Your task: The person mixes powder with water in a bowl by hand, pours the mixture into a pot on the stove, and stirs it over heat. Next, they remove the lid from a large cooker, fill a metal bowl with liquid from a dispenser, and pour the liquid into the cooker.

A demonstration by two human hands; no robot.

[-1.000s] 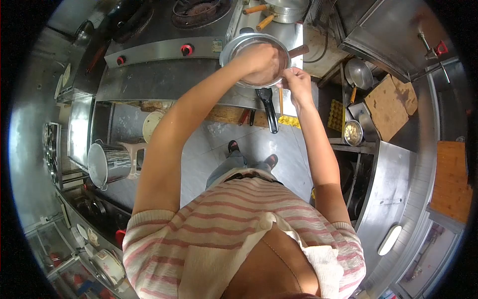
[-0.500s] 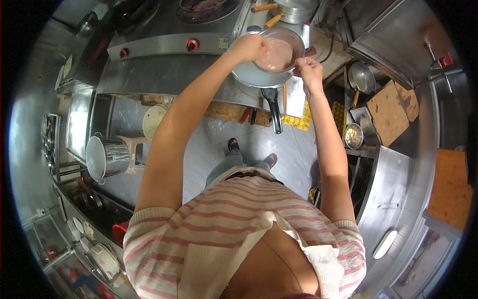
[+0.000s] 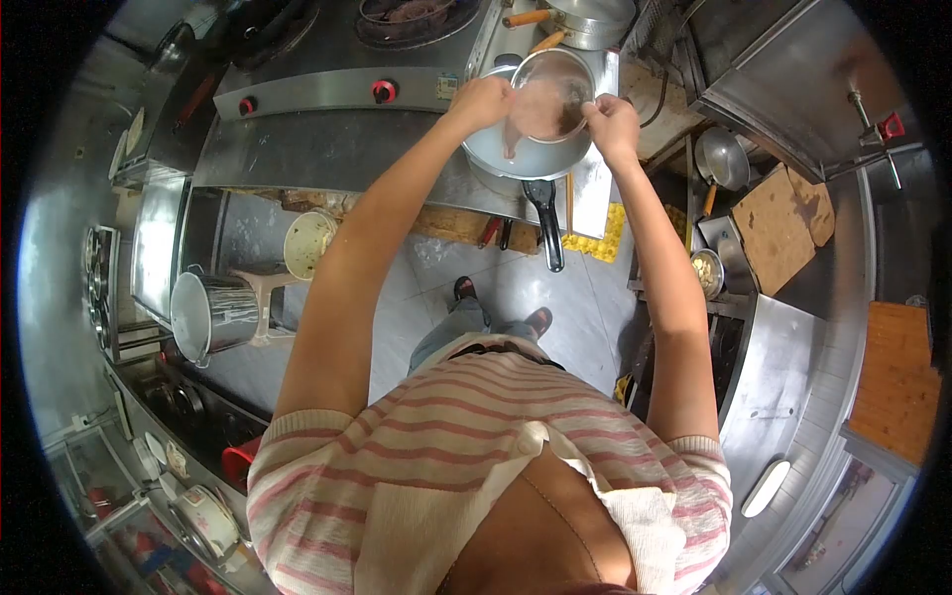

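A round steel bowl (image 3: 552,65) is tilted over a wide metal pot (image 3: 550,166) with a long black handle (image 3: 544,213). Pinkish-brown contents (image 3: 540,104) run over the bowl's left side and drop into the pale inside of the pot. My left hand (image 3: 483,102) is closed on the bowl's left edge. On its right edge, the fingers of my right hand (image 3: 612,126) pinch the rim. Whether the pot holds anything beneath the stream is hard to make out.
Behind the pot stands a lidded pan (image 3: 592,22) with wooden handles. The stove (image 3: 327,91) with red knobs lies to the left. A white bucket (image 3: 193,315) rests beside a stool on the left. Cardboard (image 3: 773,230) and a steel wok (image 3: 721,157) are at right.
The bowl has tipped further left, and its contents now spill into the pot in a stream. My left hand has shifted slightly down and left along with it.
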